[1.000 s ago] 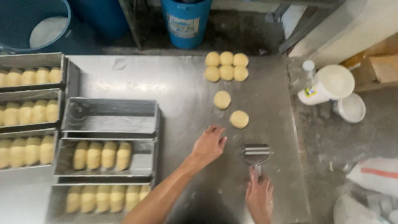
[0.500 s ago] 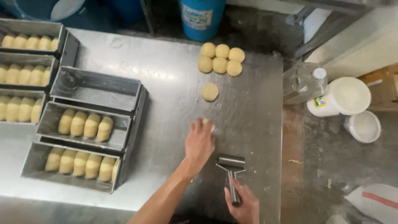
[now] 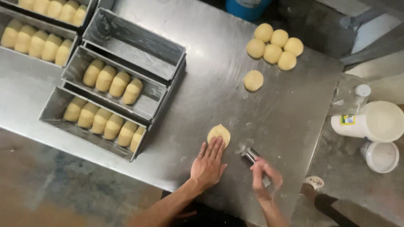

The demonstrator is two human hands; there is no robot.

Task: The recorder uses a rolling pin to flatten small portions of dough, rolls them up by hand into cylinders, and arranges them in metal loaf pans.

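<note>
Head view looks straight down on the hands at the near edge of a brushed steel table (image 3: 235, 84). The left hand (image 3: 208, 164) lies flat, fingers stretched and close together, fingertips touching the near rim of a flattened pale yellow dough disc (image 3: 219, 133), as if pinning it in place. The right hand (image 3: 265, 176) is curled tight around the handle of a small metal roller (image 3: 251, 155), whose shiny drum rests on the table just right of the disc, low and angled toward it. Beyond the disc lies a single round pale dough ball (image 3: 253, 80), apart from the rest, and farther beyond it a tight cluster of five round dough balls (image 3: 275, 45) sits near the far edge. Left of the disc stand three rectangular steel loaf pans side by side: the nearest pan (image 3: 57, 107) holds a row of six rolled dough pieces, the middle pan (image 3: 149, 101) four with room left at one end, the farthest pan (image 3: 134, 44) none. Right of the disc, off the table, are a white plastic tub (image 3: 374, 122) and a small white bowl (image 3: 382, 156).
</note>
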